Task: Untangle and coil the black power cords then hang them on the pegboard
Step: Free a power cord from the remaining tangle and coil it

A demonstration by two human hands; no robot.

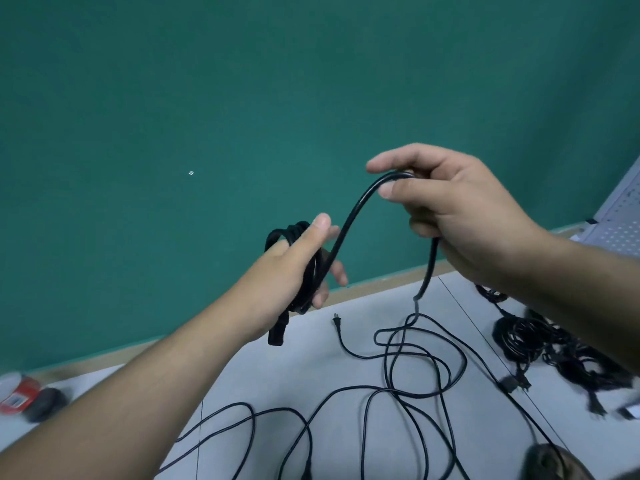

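My left hand (304,261) grips a small coil of black power cord (287,233), with the cord's connector end (277,332) hanging below my wrist. From the coil the same cord (349,223) arcs up and right to my right hand (450,216), which pinches it between thumb and fingers. Below my right hand the cord drops to the white floor and joins loose tangled loops (408,368). A plug (336,322) lies on the floor beside them. A corner of the white pegboard (620,220) shows at the right edge.
A heap of more black cords (540,344) lies on the floor at the right. A red and white tape roll (20,393) and a dark object sit at the lower left. A green wall fills the background above a wooden baseboard (374,284).
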